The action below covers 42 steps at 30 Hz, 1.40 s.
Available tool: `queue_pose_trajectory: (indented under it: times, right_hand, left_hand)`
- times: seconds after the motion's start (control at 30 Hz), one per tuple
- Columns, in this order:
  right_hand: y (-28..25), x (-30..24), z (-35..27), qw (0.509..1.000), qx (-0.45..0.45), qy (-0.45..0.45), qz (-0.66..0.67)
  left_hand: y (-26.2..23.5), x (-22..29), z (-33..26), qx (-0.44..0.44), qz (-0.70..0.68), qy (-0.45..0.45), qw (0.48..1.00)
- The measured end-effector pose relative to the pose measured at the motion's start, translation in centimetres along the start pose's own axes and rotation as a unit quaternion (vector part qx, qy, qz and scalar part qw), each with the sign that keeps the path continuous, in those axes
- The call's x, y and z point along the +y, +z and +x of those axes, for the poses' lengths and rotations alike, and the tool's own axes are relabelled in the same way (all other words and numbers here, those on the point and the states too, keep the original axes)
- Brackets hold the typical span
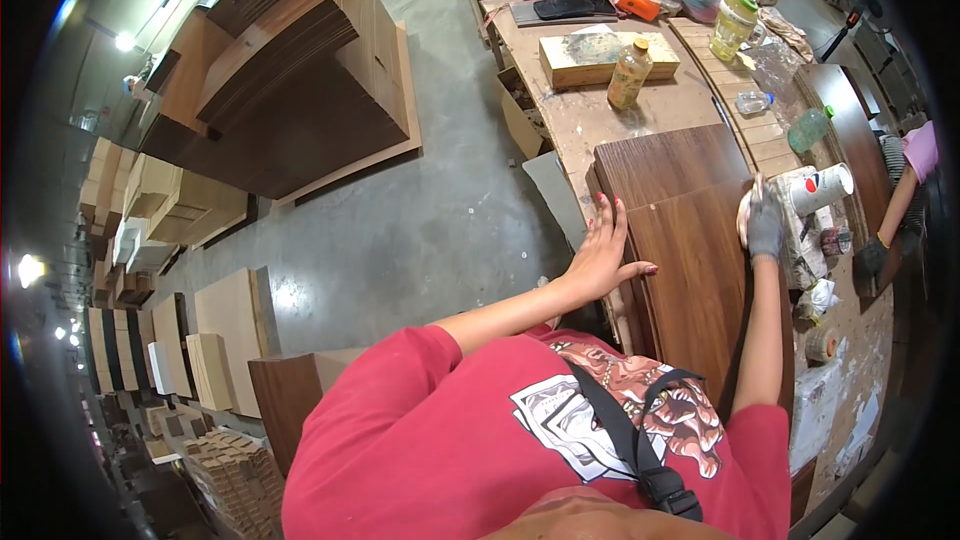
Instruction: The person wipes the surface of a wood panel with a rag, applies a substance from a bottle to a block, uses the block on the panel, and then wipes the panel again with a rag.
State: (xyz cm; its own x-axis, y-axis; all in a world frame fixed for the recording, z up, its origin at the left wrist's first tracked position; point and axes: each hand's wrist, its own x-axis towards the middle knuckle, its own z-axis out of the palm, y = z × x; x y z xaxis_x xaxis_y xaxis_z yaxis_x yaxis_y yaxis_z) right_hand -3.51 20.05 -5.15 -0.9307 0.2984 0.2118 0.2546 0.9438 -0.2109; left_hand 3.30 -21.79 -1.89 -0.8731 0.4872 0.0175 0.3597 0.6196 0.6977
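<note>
A stack of dark brown wood-grain boards (690, 270) lies on the workbench in front of me. My left hand (603, 252) is bare and open, with its fingers stretched and the thumb spread, at the left edge of the stack. My right hand (765, 223), in a grey glove, is closed at the right edge of the boards. Something pale shows along its inner side; what it is I cannot make out. A white paper cup (822, 189) lies tipped just right of that hand, on a pale, stained block.
Beyond the boards, a bottle (629, 75) stands by a wooden block (565, 60). A lidded jug (735, 27) and a green bottle (810, 128) are farther right. Another person's gloved hand (872, 258) is at the right. Large panel stacks (300, 90) stand on the left floor.
</note>
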Motion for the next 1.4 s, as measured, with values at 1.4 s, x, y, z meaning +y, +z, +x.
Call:
queue_pose_trajectory:
  times: [1.4]
  right_hand:
    - [0.0,-16.0,-7.3,0.972,0.029,-0.194,-0.131]
  left_hand:
    - [0.0,-0.6,2.7,-0.130,-0.144,-0.005,0.981]
